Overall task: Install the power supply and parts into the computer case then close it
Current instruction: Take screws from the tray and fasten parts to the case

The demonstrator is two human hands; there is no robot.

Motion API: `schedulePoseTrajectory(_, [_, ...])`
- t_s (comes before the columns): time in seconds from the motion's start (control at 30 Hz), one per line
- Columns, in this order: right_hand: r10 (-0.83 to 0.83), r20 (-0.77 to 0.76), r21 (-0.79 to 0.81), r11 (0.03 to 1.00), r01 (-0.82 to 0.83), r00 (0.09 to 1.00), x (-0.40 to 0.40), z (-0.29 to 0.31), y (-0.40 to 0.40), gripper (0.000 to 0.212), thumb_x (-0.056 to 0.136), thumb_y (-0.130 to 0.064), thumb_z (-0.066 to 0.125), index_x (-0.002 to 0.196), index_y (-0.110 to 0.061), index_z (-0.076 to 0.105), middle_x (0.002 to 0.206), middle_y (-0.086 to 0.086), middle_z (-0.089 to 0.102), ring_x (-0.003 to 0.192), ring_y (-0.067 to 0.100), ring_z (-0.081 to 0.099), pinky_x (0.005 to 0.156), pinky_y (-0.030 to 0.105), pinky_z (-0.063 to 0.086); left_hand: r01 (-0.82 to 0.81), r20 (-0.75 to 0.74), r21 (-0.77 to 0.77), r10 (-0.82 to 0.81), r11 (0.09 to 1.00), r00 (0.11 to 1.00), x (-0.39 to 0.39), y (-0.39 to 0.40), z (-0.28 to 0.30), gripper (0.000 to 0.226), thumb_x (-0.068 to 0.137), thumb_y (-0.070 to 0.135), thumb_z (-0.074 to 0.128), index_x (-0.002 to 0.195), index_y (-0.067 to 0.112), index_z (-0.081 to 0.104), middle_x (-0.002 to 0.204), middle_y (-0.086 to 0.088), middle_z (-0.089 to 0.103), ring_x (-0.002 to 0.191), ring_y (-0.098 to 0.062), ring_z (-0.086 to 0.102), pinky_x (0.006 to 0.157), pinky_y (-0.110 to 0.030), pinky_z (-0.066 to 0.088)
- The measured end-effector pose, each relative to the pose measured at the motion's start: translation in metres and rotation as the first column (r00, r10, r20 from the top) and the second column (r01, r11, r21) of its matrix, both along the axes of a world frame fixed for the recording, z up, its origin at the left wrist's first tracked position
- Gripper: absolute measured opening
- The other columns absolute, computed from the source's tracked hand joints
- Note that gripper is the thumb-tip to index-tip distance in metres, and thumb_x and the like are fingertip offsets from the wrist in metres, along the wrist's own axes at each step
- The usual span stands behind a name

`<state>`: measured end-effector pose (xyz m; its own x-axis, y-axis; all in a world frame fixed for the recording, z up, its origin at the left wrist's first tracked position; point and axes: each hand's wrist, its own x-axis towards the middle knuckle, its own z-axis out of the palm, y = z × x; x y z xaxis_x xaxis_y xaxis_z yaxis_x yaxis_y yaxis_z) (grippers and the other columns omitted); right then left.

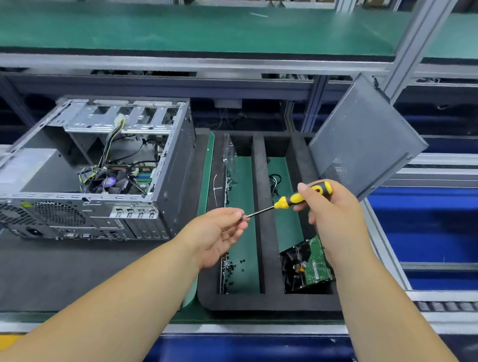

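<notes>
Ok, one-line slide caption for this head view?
Right hand grips a yellow-and-black screwdriver while the left hand pinches its tip, beside the open computer case.

Screwdriver (304, 197): yellow-and-black handle. Foam tray (257, 224): black. Side panel (366, 138): grey, perforated patch. Case (173, 182): grey.

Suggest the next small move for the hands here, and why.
Probably carry the screwdriver across to the open computer case. The right hand grips its handle, the left hand pinches at its tip, perhaps seating a screw, and both are over the foam tray, away from the case.
</notes>
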<state>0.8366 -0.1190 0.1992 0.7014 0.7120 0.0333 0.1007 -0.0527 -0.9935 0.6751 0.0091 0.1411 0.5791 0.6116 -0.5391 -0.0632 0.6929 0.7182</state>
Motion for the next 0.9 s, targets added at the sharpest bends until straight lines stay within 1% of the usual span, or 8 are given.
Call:
schedulePoseTrajectory(0.1, [-0.033,-0.005,0.038,0.999,0.034,0.999,-0.004,0.007,-0.004,0.021,0.086,-0.039,0.063,0.074,-0.023,0.064,0.068,-0.002,0.071,0.057,0.000,0.059,0.068,0.032,0.046,-0.004,0.005,0.076,0.004,0.997,1.000,-0.007,-0.002,0.007,0.008,0.088,0.012,0.067,0.090,0.010,0.074,0.083,-0.003,0.072,0.066,-0.007,0.066,0.056,-0.016,0.053])
schedulePoseTrajectory(0.2, [-0.027,-0.041,0.068,0.997,0.030,0.999,-0.012,0.016,-0.004,0.023,0.083,-0.044,0.063,0.076,-0.022,0.065,0.071,0.001,0.071,0.057,0.006,0.054,0.069,0.033,0.048,-0.006,0.032,0.109,0.003,0.994,0.999,-0.019,-0.003,0.018,0.017,0.089,0.019,0.065,0.082,0.015,0.080,0.076,0.003,0.068,0.061,-0.003,0.061,0.054,-0.014,0.051])
schedulePoseTrajectory(0.37, [0.017,-0.041,0.106,0.994,-0.013,0.999,-0.032,0.028,0.001,0.020,0.089,-0.035,0.063,0.076,-0.019,0.064,0.073,0.001,0.072,0.055,0.001,0.055,0.066,0.031,0.045,0.017,0.100,0.148,-0.032,0.989,0.994,-0.044,-0.005,0.033,0.020,0.091,0.021,0.062,0.088,0.014,0.080,0.073,0.003,0.065,0.061,-0.002,0.057,0.058,-0.014,0.051])
schedulePoseTrajectory(0.47, [0.049,-0.035,0.114,0.992,-0.045,0.998,-0.045,0.033,0.005,0.021,0.091,-0.032,0.064,0.071,-0.025,0.064,0.073,0.003,0.072,0.053,0.002,0.051,0.065,0.030,0.044,0.032,0.156,0.159,-0.057,0.987,0.986,-0.059,-0.005,0.040,0.020,0.083,0.020,0.065,0.094,0.011,0.079,0.077,0.001,0.065,0.065,-0.004,0.057,0.061,-0.015,0.052])
schedulePoseTrajectory(0.53, [0.061,-0.034,0.114,0.992,-0.057,0.998,-0.052,0.036,0.008,0.022,0.091,-0.030,0.063,0.070,-0.027,0.064,0.073,0.003,0.072,0.052,0.002,0.051,0.063,0.029,0.042,0.039,0.165,0.190,-0.071,0.981,0.984,-0.069,-0.003,0.043,0.020,0.088,0.015,0.061,0.096,0.010,0.078,0.078,0.001,0.064,0.067,-0.004,0.057,0.062,-0.015,0.052])
schedulePoseTrajectory(0.63, [0.078,-0.050,0.126,0.989,-0.071,0.996,-0.061,0.038,0.013,0.019,0.092,-0.026,0.063,0.075,-0.019,0.062,0.074,0.003,0.072,0.055,0.002,0.055,0.061,0.027,0.042,0.068,0.130,0.265,-0.106,0.962,0.986,-0.083,0.000,0.044,0.025,0.093,0.008,0.055,0.097,0.013,0.079,0.079,0.001,0.065,0.069,-0.004,0.057,0.065,-0.015,0.052])
schedulePoseTrajectory(0.73, [0.095,-0.051,0.126,0.988,-0.088,0.994,-0.069,0.038,0.018,0.018,0.092,-0.023,0.063,0.077,-0.016,0.060,0.074,0.001,0.072,0.062,0.006,0.061,0.061,0.027,0.044,0.126,0.074,0.334,-0.159,0.934,0.984,-0.096,0.004,0.047,0.024,0.092,0.003,0.057,0.095,0.013,0.079,0.079,0.000,0.066,0.069,-0.004,0.059,0.067,-0.015,0.052])
schedulePoseTrajectory(0.9, [0.148,-0.041,0.105,0.984,-0.143,0.988,-0.088,0.039,0.028,0.017,0.091,-0.026,0.063,0.076,-0.016,0.061,0.076,0.002,0.073,0.060,0.007,0.059,0.058,0.023,0.041,0.259,-0.047,0.491,-0.271,0.832,0.961,-0.124,0.019,0.051,0.022,0.090,0.001,0.061,0.098,0.016,0.075,0.083,-0.001,0.068,0.076,-0.008,0.062,0.074,-0.020,0.050])
